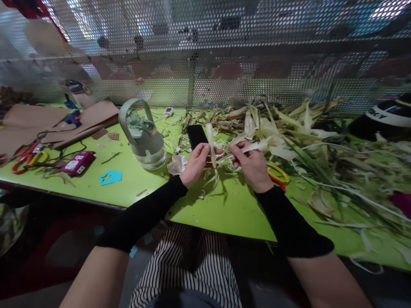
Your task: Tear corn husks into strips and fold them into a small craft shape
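Near the middle of the green table (154,188), my left hand (195,164) pinches a pale corn husk piece (210,139) that stands upright, with thin ends hanging below the fingers. My right hand (252,167) is closed on a pale husk strip (250,147) just to the right of it. Thin strands stretch between the two hands. Behind my left hand lies a black phone (196,135). Beside my right wrist are scissors (278,172) with yellow and red handles, partly hidden by the wrist.
A green water bottle (146,143) stands left of my hands. Further left are a magenta box (78,163), a blue tag (111,177), scissors (30,158) and brown paper (83,124). Husks (289,132) pile up at right, beside a black cap (385,115) and white cable (346,184).
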The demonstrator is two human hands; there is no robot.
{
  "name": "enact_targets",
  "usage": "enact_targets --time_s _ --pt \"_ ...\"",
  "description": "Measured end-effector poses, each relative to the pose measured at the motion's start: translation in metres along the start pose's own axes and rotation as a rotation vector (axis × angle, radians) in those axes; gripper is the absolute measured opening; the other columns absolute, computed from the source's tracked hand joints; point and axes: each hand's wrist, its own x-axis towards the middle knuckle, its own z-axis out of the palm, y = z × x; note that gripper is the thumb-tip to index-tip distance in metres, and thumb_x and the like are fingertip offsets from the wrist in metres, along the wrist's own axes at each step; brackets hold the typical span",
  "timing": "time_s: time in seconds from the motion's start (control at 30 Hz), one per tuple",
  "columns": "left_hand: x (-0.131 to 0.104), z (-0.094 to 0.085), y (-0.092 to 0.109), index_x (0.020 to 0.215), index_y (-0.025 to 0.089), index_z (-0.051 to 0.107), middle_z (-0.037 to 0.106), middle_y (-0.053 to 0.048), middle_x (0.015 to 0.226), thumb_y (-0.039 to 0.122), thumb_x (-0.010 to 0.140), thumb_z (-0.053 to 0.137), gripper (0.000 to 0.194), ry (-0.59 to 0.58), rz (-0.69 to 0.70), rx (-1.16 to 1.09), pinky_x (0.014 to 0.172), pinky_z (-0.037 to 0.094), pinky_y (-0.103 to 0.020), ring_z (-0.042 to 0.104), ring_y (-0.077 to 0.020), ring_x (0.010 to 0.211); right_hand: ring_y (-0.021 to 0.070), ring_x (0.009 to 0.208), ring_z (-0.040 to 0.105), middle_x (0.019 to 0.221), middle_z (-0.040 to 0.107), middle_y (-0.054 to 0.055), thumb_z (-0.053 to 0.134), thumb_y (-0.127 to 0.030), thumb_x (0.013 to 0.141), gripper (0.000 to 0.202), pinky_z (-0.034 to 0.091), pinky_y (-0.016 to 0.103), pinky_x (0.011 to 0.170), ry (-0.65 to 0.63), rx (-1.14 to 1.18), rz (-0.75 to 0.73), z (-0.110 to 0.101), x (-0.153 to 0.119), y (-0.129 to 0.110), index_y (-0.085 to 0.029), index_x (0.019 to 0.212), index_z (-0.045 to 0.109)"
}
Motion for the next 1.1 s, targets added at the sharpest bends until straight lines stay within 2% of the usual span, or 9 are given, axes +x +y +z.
enact_targets --time_s 0.1,0.2,0.3,0.43,0.53,0.67,0.83,0.97,1.1 --pt "-0.001 -0.002 0.001 0.093 0.019 0.054 0.071 0.000 0.088 0.033 0.100 0.056 0.016 -0.040 -0.034 -0.030 0.065 0.052 -0.020 0.064 -0.0068 0.065 0.0090 0.047 0.051 0.066 0.064 -0.002 0.083 -0.061 0.070 0.046 0.041 0.023 0.042 0.012 0.026 0.020 0.000 0.001 -0.002 -0.020 0.078 0.063" --pt "-0.001 -0.003 -0.001 0.097 0.015 0.059 0.073 -0.004 0.087 0.024 0.093 0.066 0.012 -0.183 -0.149 -0.033 0.073 0.055 -0.024 0.067 -0.0089 0.070 0.0088 0.045 0.051 0.066 0.065 -0.002 0.082 -0.064 0.070 0.048 0.043 0.024 0.042 0.037 0.007 -0.002 0.000 0.001 -0.004 -0.020 0.078 0.063" --pt "0.001 -0.004 -0.005 0.095 0.014 0.058 0.074 -0.006 0.086 0.024 0.092 0.069 0.015 -0.276 -0.208 -0.008 0.072 0.054 -0.024 0.069 -0.0098 0.072 0.0089 0.048 0.052 0.068 0.065 -0.002 0.082 -0.064 0.071 0.048 0.044 0.023 0.043 0.050 -0.007 -0.034 -0.001 0.001 -0.005 -0.020 0.077 0.063" --pt "0.005 -0.005 -0.011 0.095 0.013 0.059 0.070 -0.002 0.082 0.024 0.097 0.059 0.011 -0.374 -0.157 0.166 0.062 0.046 -0.019 0.063 -0.0066 0.064 0.0094 0.048 0.051 0.065 0.063 -0.003 0.084 -0.061 0.068 0.046 0.041 0.023 0.041 0.045 -0.007 -0.005 0.000 0.001 -0.005 -0.020 0.082 0.067" --pt "0.007 -0.005 -0.015 0.096 0.013 0.064 0.067 -0.001 0.080 0.028 0.098 0.055 0.018 -0.467 -0.084 0.339 0.059 0.042 -0.020 0.056 -0.0061 0.060 0.0079 0.044 0.045 0.059 0.059 -0.006 0.086 -0.059 0.064 0.048 0.038 0.023 0.039 0.021 0.004 0.046 0.001 0.000 -0.004 -0.019 0.085 0.070" --pt "0.005 -0.005 -0.017 0.095 0.013 0.066 0.062 0.000 0.074 0.043 0.100 0.050 0.034 -0.441 0.038 0.432 0.058 0.038 -0.022 0.049 -0.0079 0.058 0.0070 0.044 0.043 0.061 0.059 -0.007 0.088 -0.058 0.062 0.054 0.041 0.024 0.042 -0.061 0.050 0.087 0.001 0.000 -0.004 -0.019 0.095 0.071" --pt "0.002 -0.005 -0.013 0.102 0.015 0.063 0.058 0.001 0.071 0.045 0.104 0.041 0.037 -0.324 0.091 0.364 0.056 0.035 -0.023 0.045 -0.0076 0.055 0.0076 0.043 0.043 0.062 0.058 -0.008 0.090 -0.060 0.060 0.070 0.032 0.023 0.039 -0.017 0.140 0.101 0.001 0.002 -0.005 -0.023 0.113 0.063" --pt "0.002 -0.003 -0.008 0.084 0.016 0.056 0.056 0.002 0.067 0.039 0.106 0.040 0.035 -0.365 0.064 0.348 0.059 0.040 -0.023 0.047 -0.0072 0.055 0.0080 0.046 0.046 0.059 0.057 -0.005 0.085 -0.065 0.063 0.054 0.028 0.023 0.041 -0.158 0.099 0.160 0.002 -0.001 -0.009 -0.020 0.086 0.064" --pt "0.002 -0.002 -0.009 0.084 0.016 0.056 0.060 0.001 0.069 0.033 0.103 0.047 0.028 -0.358 0.032 0.374 0.058 0.043 -0.022 0.053 -0.0072 0.053 0.0070 0.046 0.037 0.052 0.047 -0.007 0.080 -0.063 0.072 0.047 0.027 0.025 0.044 -0.184 -0.033 0.059 0.001 -0.007 -0.013 -0.020 0.068 0.061"
